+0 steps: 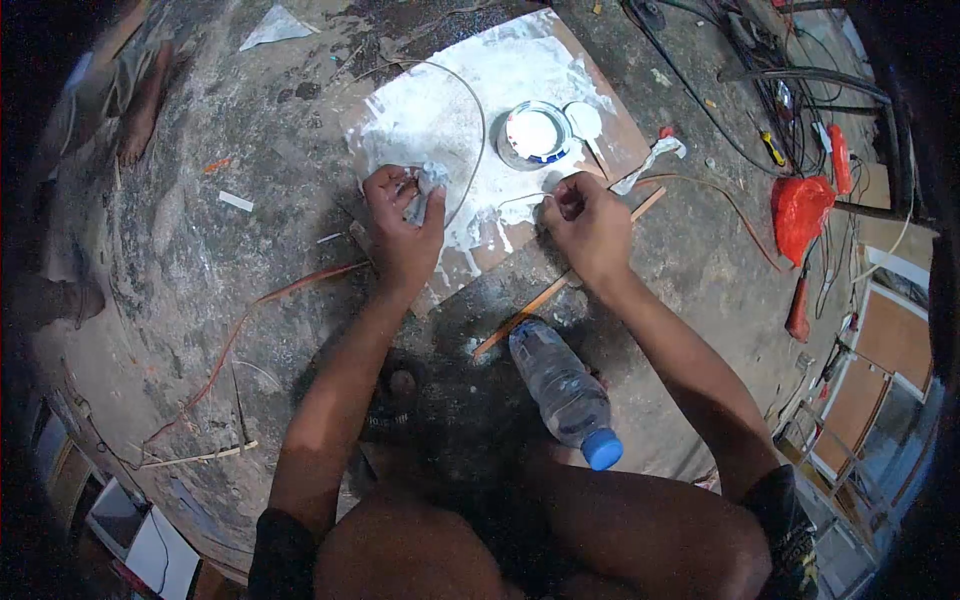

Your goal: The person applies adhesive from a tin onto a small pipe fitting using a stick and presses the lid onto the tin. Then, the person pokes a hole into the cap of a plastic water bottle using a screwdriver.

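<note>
My left hand [402,225] is closed around a crumpled whitish rag or piece of plastic [432,178] over the left part of a flat board [420,120] coated with white paint. A thin curved wire or strip [482,115] arcs over the board and ends near this hand. My right hand [592,225] is pinched at the board's near right edge, where a thin wire-like strand [522,198] meets its fingertips. Beyond it, an open tin [510,155] of white paint stands on the board. Beside the tin lies a white-coated round paddle [582,121] with a narrow handle.
Near my knees lies a clear bottle [565,385] with a blue cap, close to a wooden stick [545,295]. A red bag [800,212] and black cables [775,95] are at right. Another person's foot [135,140] shows at far left.
</note>
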The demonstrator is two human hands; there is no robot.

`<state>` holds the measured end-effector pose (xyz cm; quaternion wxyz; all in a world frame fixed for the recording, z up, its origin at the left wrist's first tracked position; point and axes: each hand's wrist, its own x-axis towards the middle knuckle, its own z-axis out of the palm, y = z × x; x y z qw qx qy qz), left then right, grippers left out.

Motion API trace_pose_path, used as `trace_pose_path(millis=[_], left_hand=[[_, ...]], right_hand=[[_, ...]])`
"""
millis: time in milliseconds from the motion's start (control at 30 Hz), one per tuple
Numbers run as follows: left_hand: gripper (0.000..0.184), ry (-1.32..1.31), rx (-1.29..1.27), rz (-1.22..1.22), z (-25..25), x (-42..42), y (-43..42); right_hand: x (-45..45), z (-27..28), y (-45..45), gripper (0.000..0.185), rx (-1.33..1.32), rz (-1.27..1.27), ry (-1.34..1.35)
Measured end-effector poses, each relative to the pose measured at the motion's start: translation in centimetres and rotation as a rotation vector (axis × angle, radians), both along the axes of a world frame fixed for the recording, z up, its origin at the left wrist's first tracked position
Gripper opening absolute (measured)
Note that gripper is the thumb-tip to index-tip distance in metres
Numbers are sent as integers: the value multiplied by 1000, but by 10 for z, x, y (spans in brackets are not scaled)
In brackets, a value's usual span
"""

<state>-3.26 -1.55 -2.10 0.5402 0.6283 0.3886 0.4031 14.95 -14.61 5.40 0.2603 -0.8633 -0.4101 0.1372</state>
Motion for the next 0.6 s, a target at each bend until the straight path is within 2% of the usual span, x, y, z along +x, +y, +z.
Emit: trace_pose_path(millis=[100,200,300,433,500,600], left_hand=[[52,15,53,-8,-2,-1,1],[51,37,81,-6,-2,0,2],[50,53,52,0,-2,-1,2],[48,96,63,13,2,-2,1],[52,81,-3,-14,4,-2,1],[49,58,8,-11,3,-1,2]], right_hand=[[0,2,-2,24,-82,138,-188],[-5,8,-1,27,-240,145,-263],[-4,12,-7,26,-208,46,-96],[14,8,-23,27,-90,71,-58],[19,13,-27,26,-66,58,-5],[26,24,-30,32,-134,22,41]])
